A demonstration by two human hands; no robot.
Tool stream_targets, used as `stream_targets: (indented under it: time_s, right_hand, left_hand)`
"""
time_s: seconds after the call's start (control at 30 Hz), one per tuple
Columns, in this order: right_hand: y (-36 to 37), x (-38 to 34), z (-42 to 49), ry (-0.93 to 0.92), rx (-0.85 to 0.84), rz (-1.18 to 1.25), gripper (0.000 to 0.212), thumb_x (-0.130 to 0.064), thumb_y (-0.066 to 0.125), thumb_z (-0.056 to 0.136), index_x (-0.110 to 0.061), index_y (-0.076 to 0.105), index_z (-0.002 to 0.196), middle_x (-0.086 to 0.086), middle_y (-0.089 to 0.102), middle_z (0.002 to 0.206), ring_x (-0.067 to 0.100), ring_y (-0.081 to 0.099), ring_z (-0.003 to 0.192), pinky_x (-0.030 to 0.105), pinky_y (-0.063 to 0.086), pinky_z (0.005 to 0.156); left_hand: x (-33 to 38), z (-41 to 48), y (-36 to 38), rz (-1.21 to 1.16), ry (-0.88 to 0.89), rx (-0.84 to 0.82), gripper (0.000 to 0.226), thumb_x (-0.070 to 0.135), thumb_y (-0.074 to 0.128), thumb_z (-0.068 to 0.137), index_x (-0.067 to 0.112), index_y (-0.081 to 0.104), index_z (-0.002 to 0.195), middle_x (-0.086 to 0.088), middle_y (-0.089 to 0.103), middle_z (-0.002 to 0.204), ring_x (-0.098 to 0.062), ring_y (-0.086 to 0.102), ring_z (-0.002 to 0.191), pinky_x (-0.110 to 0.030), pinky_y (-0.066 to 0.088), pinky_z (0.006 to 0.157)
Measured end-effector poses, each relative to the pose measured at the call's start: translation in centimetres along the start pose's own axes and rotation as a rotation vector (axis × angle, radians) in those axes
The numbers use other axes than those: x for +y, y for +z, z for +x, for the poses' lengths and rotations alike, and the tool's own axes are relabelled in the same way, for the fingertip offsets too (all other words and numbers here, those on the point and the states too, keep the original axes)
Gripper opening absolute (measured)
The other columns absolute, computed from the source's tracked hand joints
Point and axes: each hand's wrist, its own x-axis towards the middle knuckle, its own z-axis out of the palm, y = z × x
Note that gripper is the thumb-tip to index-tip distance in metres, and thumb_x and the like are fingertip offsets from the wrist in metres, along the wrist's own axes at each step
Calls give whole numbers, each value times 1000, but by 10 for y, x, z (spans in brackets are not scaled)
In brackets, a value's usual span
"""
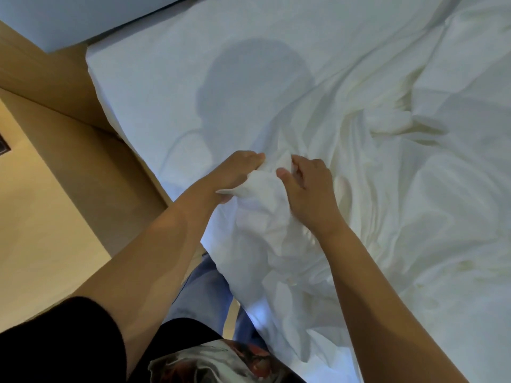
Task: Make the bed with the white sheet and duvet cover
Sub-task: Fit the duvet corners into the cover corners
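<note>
A white sheet [166, 87] lies flat over the mattress at the upper left, with my shadow on it. The white duvet cover [401, 189] is heaped in crumpled folds over the right half of the bed. One bunched end of it rises toward me near the bed's side edge. My left hand [237, 172] grips that bunch from the left, fingers curled into the fabric. My right hand [307, 183] holds the same bunch from the right, thumb and fingers pinching a fold. The two hands are nearly touching.
A wooden bed frame [119, 161] runs along the mattress edge on the left, with beige floor [33, 217] beyond it. My legs in blue trousers [204, 294] stand against the side of the bed. A wall or headboard [69, 17] shows at the top left.
</note>
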Motion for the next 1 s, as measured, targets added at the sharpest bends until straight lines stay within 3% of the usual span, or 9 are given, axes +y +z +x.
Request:
stream_targets:
  time_s: [0.07,0.13,0.23,0.4,0.47,0.57,0.73,0.83,1.0]
  right_hand:
    - [7,1,3,-36,-38,-102,17,-25,54,94,-16,55,79,2,46,83,17,42,82,25,33,74]
    - [8,-4,7,-89,13,-175,22,-16,48,96,-9,54,76,3,44,80,18,41,78,29,32,69]
    - [1,-22,21,-82,121,-260,25,-14,39,99,-1,57,87,3,42,88,16,41,78,28,30,65]
    - [8,-35,27,-40,101,-297,20,-24,41,99,-9,52,94,4,49,93,17,45,78,35,40,70]
    - [15,-34,15,28,82,-125,34,-42,52,93,-10,53,105,1,51,95,18,51,87,32,43,79]
    - [24,-28,-4,77,-28,-144,71,-60,61,78,-10,47,126,3,52,113,19,49,105,29,38,91]
    - [29,-20,-9,73,-205,-481,58,-60,49,87,-8,46,113,6,53,108,21,51,95,26,35,76]
    - [23,-18,-5,56,-279,-434,37,-51,41,96,-14,41,96,2,51,92,16,46,77,24,31,68]
    - [19,-19,-1,43,-210,-320,34,-49,44,95,-16,42,93,-5,47,80,13,46,74,23,33,70]
  left_hand:
    - [5,-1,0,83,9,22,35,22,48,96,14,40,63,-4,39,67,-20,38,67,-32,30,72]
    - [5,0,1,123,31,42,38,17,43,99,15,37,61,-1,36,64,-15,35,63,-29,31,69]
    - [4,-1,5,-6,44,44,36,15,43,99,18,37,64,1,36,66,-10,36,63,-22,32,62]
    - [7,4,0,52,78,57,34,17,42,100,13,42,66,-1,39,65,-16,40,65,-27,33,66]
    - [7,8,-8,105,55,109,35,22,42,100,13,45,67,-3,43,65,-20,43,68,-28,35,68]
    - [8,14,-14,122,-27,204,38,29,39,98,16,40,63,-2,37,59,-17,34,53,-26,27,52]
    - [2,22,1,34,-178,141,29,30,39,100,10,51,83,-11,46,77,-21,44,70,-29,35,64]
    - [-8,31,6,237,-40,238,35,27,31,102,5,51,84,-9,51,83,-20,47,78,-27,36,70]
    - [-13,43,10,415,163,364,41,26,32,103,16,34,63,1,39,64,-10,36,59,-25,29,67]
